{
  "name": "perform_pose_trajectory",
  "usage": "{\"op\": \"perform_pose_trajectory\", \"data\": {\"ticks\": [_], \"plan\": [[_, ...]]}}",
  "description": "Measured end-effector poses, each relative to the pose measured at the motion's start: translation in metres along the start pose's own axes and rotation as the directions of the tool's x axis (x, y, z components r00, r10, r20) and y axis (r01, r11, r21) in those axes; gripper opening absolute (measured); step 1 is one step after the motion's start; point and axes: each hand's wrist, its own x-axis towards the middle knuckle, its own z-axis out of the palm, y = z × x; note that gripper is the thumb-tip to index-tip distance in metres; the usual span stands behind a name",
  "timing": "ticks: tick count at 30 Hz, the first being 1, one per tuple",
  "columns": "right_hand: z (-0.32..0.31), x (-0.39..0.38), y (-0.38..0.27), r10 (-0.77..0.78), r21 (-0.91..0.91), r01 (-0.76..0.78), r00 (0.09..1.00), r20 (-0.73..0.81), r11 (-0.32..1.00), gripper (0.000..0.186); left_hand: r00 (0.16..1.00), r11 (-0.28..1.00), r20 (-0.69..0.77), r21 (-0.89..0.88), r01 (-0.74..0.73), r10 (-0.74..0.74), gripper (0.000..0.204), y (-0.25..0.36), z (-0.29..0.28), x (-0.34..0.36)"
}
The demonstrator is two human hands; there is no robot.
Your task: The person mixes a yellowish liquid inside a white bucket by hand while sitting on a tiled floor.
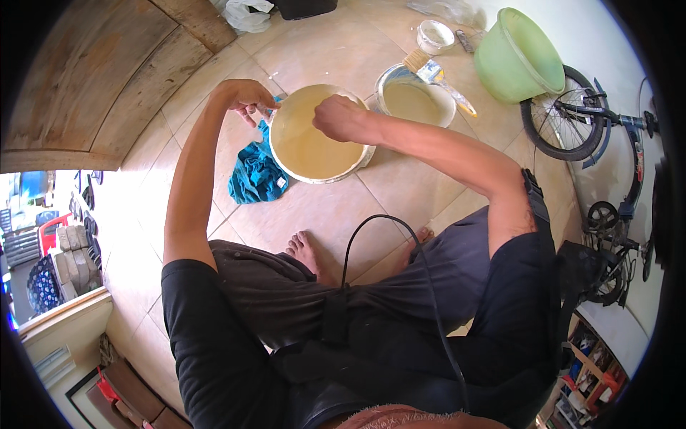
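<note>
My left hand (pixel 247 101) is bent at the left rim of a wide off-white bucket (pixel 304 154) of cloudy yellowish liquid, its fingers partly curled; what they grip is unclear. My right hand (pixel 336 118) is closed over the bucket’s interior; anything inside it is hidden. A crumpled teal cloth (pixel 254 171) lies left of the bucket, reaching up below my left hand. To the right, a second bucket (pixel 414 107) holds similar liquid, with a bristle brush (pixel 446 89) resting across its rim.
A green tub (pixel 514 53) and small white pail (pixel 434 36) stand at back right, a bicycle (pixel 564 118) along the right wall. A wooden panel (pixel 86 86) and doorway (pixel 53 250) are left. My bare feet (pixel 304 254) are on floor tiles (pixel 286 214).
</note>
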Motion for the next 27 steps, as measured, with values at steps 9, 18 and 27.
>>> {"op": "perform_pose_trajectory", "data": {"ticks": [9,18,27], "plan": [[0.014,-0.002,-0.026,-0.159,0.380,0.342,0.885,-0.438,0.860,0.008,0.999,1.000,0.042,0.005,-0.003,0.003,0.044,0.000,-0.002,0.005],[0.011,0.009,0.002,0.022,0.077,-0.020,0.999,-0.031,0.997,0.013,1.000,1.000,0.025,0.006,0.011,-0.012,0.043,-0.001,-0.002,0.003],[0.017,0.010,-0.012,-0.134,0.147,0.179,0.952,-0.274,0.973,0.010,0.999,1.000,0.032,-0.003,0.010,-0.010,0.040,0.005,-0.001,0.004]]}}
